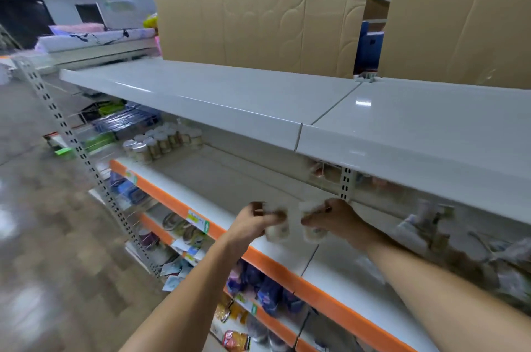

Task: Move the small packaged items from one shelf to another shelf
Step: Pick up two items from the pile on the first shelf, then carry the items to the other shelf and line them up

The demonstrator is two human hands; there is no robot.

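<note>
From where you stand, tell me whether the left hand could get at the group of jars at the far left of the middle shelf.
Probably not yet: the left hand already grips small white packages. The shelf between it and the jars lies bare.

I see bare white shelf board (218,176) at frame centre, open between the clustered lidded glass jars (161,142) centre-left and the blurred heap of packets (448,239) lower right.
</note>
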